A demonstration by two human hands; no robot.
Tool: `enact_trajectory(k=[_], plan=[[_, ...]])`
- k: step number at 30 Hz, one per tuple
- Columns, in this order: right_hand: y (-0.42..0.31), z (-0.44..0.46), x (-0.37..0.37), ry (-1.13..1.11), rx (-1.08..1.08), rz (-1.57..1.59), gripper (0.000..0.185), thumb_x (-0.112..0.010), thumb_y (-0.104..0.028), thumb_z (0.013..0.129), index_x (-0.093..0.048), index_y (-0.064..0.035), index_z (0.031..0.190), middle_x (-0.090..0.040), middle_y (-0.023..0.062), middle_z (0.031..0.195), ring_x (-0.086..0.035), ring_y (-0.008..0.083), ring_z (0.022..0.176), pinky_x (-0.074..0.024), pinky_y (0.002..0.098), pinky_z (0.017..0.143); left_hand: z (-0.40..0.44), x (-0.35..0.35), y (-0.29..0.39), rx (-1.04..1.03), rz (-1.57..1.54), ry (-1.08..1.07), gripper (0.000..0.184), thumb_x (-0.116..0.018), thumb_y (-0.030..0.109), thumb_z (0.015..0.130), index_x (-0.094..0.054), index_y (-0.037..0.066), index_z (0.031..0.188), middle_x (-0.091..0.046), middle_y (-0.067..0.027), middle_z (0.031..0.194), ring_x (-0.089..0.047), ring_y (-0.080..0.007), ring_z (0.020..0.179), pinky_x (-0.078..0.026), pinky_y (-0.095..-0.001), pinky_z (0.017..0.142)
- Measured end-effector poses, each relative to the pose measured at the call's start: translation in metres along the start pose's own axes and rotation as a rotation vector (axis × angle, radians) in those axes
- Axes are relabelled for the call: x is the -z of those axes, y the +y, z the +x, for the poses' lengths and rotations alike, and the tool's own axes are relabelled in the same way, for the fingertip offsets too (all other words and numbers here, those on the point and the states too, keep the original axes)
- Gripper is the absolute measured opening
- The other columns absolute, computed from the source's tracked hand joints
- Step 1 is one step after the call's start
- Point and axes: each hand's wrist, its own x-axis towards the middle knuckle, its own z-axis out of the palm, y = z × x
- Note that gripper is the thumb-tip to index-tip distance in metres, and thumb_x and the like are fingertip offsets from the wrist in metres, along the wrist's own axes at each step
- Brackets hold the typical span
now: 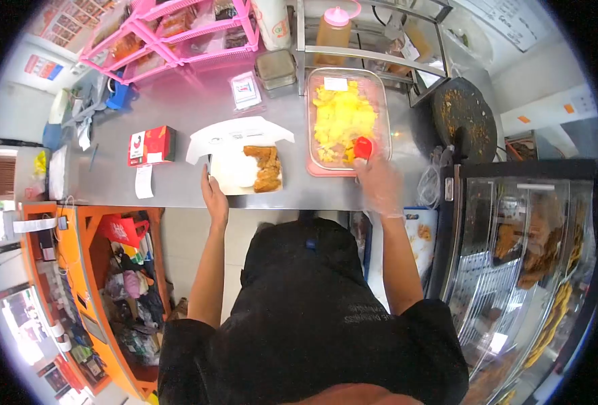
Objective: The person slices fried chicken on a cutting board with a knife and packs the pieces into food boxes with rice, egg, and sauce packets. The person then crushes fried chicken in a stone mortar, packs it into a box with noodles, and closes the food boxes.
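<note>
An open white paper food box [230, 183] stands near the counter's front edge, lid folded back. White rice [235, 167] fills its left part, and a golden-brown fried piece [265, 169] lies on the right. My left hand [214, 197] grips the box's left side, with the fingers along its wall. My right hand [382, 185], in a clear plastic glove, is closed on a red scoop [362, 148]. Its bowl is over the lower right of a clear container [385, 128] of yellow chunks [343, 118]. The scoop's handle is hidden by my fingers.
A small red box [152, 146] and a paper slip [144, 182] lie left on the steel counter [191, 192]. Behind are pink racks [208, 44], a lidded tub [276, 69] and a metal rack [373, 54]. A dark round pan [466, 118] and glass display case [522, 250] stand right.
</note>
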Motion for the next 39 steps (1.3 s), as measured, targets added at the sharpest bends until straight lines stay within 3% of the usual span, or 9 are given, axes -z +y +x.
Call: enact_trajectory(k=[5, 9, 11, 13, 16, 19, 28, 31, 39], plan=[[0.020, 0.022, -0.024, -0.061, -0.072, 0.011, 0.044, -0.061, -0.042, 0.093, -0.070, 0.0007, 0.088, -0.069, 0.0258, 0.083, -0.070, 0.0430, 0.083, -0.0543, 0.0551, 0.076, -0.035, -0.029, 0.035, -0.053, 0.137, 0.427, 0.049, -0.057, 0.016, 0.102, -0.042, -0.002, 0.145, -0.048, -0.0196, 0.139, -0.051, -0.0318, 0.124, -0.040, -0.0438, 0.107], [0.010, 0.027, -0.031, -0.062, 0.039, -0.009, 0.038, -0.062, -0.036, 0.092, -0.069, 0.0004, 0.083, -0.069, 0.0243, 0.078, -0.069, 0.0432, 0.081, -0.0528, 0.0564, 0.074, -0.068, -0.061, 0.092, -0.423, 0.166, 0.116, 0.035, -0.066, 0.001, 0.090, -0.055, -0.001, 0.124, -0.056, -0.0141, 0.116, -0.055, -0.0222, 0.098, -0.047, -0.0365, 0.086], [0.007, 0.029, -0.032, -0.020, 0.081, -0.001, 0.033, -0.062, -0.032, 0.092, -0.068, -0.0001, 0.084, -0.069, 0.0239, 0.078, -0.069, 0.0434, 0.080, -0.0522, 0.0566, 0.073, -0.072, -0.086, 0.113, -0.418, 0.111, -0.278, 0.042, -0.069, 0.002, 0.089, -0.055, 0.002, 0.129, -0.057, -0.0106, 0.106, -0.057, -0.0206, 0.089, -0.050, -0.0323, 0.079], [0.004, 0.032, -0.036, 0.103, 0.069, 0.049, 0.027, -0.063, -0.028, 0.091, -0.068, -0.0012, 0.088, -0.069, 0.0236, 0.080, -0.068, 0.0436, 0.079, -0.0518, 0.0565, 0.072, -0.074, -0.119, 0.130, -0.161, -0.006, -0.480, 0.050, -0.069, 0.005, 0.092, -0.049, 0.004, 0.138, -0.056, -0.0102, 0.106, -0.059, -0.0181, 0.087, -0.054, -0.0318, 0.076], [0.013, 0.036, -0.049, 0.006, -0.035, 0.249, 0.020, -0.060, -0.022, 0.092, -0.066, -0.0036, 0.094, -0.069, 0.0232, 0.081, -0.068, 0.0441, 0.079, -0.0518, 0.0564, 0.073, -0.079, -0.164, 0.121, 0.300, -0.306, -0.464, 0.059, -0.062, 0.010, 0.100, -0.037, 0.010, 0.153, -0.056, -0.0103, 0.108, -0.060, -0.0156, 0.087, -0.059, -0.0322, 0.076], [0.012, 0.044, -0.045, 0.048, 0.021, 0.199, 0.017, -0.059, -0.017, 0.094, -0.064, -0.0013, 0.098, -0.067, 0.0224, 0.085, -0.065, 0.0440, 0.082, -0.0508, 0.0510, 0.074, -0.075, -0.182, 0.120, 0.513, -0.381, -0.473, 0.064, -0.052, 0.010, 0.105, -0.022, 0.010, 0.161, -0.057, -0.0102, 0.103, -0.062, -0.0132, 0.076, -0.061, -0.0293, 0.065], [0.013, 0.064, -0.049, -0.231, 0.377, 0.322, 0.017, -0.056, -0.015, 0.097, -0.065, -0.0014, 0.100, -0.065, 0.0264, 0.089, -0.064, 0.0453, 0.087, -0.0486, 0.0509, 0.075, -0.063, -0.193, 0.110, 0.546, -0.466, -0.495, 0.061, -0.040, 0.010, 0.108, -0.020, 0.021, 0.164, -0.065, -0.0080, 0.095, -0.067, -0.0134, 0.069, -0.062, -0.0297, 0.061], [0.033, 0.087, -0.050, -0.282, 0.829, 0.253, 0.019, -0.054, -0.015, 0.100, -0.067, -0.0013, 0.105, -0.063, 0.0271, 0.088, -0.062, 0.0442, 0.085, -0.0489, 0.0471, 0.076, -0.060, -0.191, 0.108, 0.513, -0.460, -0.541, 0.058, -0.041, 0.013, 0.109, -0.021, 0.019, 0.163, -0.067, -0.0100, 0.107, -0.070, -0.0167, 0.077, -0.063, -0.0326, 0.063], [0.044, 0.090, -0.046, -0.764, 0.303, 0.666, 0.031, -0.058, -0.023, 0.104, -0.069, 0.0029, 0.117, -0.070, 0.0040, 0.099, -0.061, 0.0132, 0.091, -0.0512, 0.0315, 0.086, -0.061, -0.189, 0.108, 0.459, -0.459, -0.504, 0.058, -0.044, 0.014, 0.109, -0.024, 0.021, 0.163, -0.066, -0.0073, 0.094, -0.066, -0.0123, 0.067, -0.061, -0.0291, 0.059]])
